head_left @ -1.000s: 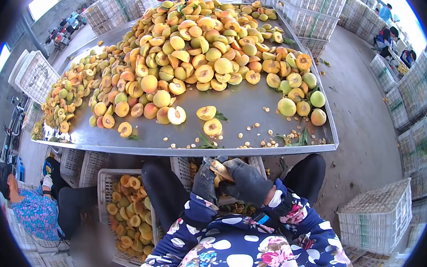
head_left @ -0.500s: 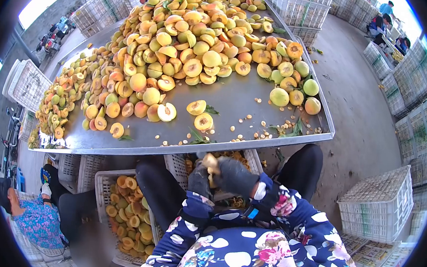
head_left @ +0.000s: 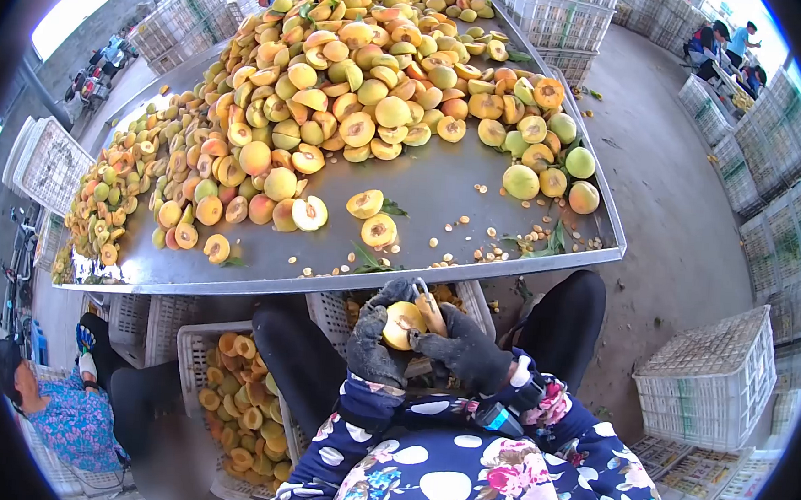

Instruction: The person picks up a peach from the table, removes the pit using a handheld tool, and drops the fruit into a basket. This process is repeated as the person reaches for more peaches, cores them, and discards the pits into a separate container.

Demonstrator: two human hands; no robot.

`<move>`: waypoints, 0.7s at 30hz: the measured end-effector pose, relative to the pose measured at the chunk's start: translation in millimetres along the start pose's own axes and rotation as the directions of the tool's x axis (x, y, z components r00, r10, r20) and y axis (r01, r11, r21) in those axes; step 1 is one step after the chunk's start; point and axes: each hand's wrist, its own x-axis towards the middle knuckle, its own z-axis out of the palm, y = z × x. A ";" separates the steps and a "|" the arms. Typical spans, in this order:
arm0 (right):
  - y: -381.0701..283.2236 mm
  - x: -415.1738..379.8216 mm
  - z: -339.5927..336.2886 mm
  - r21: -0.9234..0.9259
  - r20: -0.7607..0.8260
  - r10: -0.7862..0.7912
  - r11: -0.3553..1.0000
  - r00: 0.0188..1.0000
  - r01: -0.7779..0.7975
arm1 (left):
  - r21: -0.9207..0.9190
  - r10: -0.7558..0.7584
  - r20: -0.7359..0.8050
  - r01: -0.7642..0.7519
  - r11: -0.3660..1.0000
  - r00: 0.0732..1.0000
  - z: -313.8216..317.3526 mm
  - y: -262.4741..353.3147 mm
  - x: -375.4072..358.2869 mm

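Note:
My left hand (head_left: 372, 344), in a dark glove, is closed around a yellow peach half (head_left: 400, 325) with its cut face up. My right hand (head_left: 470, 351), gloved too, grips a wooden-handled pitting tool (head_left: 431, 312) with a thin metal end, close beside the peach half. Both hands are over a white crate (head_left: 330, 317) between my knees, just below the metal table's front edge. Fruit pieces lie in this crate, partly hidden by my hands. On the metal table (head_left: 460, 180) is a large heap of halved and whole peaches (head_left: 337, 90).
Loose pits (head_left: 492, 254) and leaves lie along the table's raised front rim. A crate of peach halves (head_left: 249, 406) stands left of my leg. Another person (head_left: 69, 413) sits at far left. Stacked crates (head_left: 709, 379) stand at right; more people (head_left: 720, 50) are behind.
My hands have drawn slightly apart, and the peach half and the tool now show clearly between them; before, they were blurred. A person behind the table has shifted.

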 end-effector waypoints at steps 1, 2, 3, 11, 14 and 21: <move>0.0 0.8 -3.1 -0.068 0.004 -0.051 0.996 0.999 0.051 | -0.072 -0.056 0.066 0.061 0.996 0.996 0.7 0.6 0.1; 2.0 4.5 -7.2 -0.137 0.014 -0.102 0.985 0.995 0.103 | -0.071 -0.120 0.041 0.123 0.990 0.992 0.7 2.2 1.8; 6.0 9.5 -11.3 -0.206 0.033 -0.149 0.967 0.988 0.152 | -0.072 -0.181 0.014 0.181 0.981 0.983 -0.8 4.7 4.2; 1.0 14.5 -14.6 -0.553 -0.017 -0.402 0.767 0.916 0.326 | -0.224 -0.377 -0.077 0.352 0.909 0.923 -3.6 16.3 8.2; 13.4 -0.8 -17.7 -0.482 0.037 -0.329 0.821 0.944 0.305 | -0.263 -0.291 -0.125 0.251 0.932 0.949 -17.5 15.3 9.7; 49.4 -4.1 -7.5 -0.730 0.200 -0.582 0.448 0.788 0.516 | -0.227 -0.299 -0.062 0.278 0.933 0.952 -21.0 9.6 7.7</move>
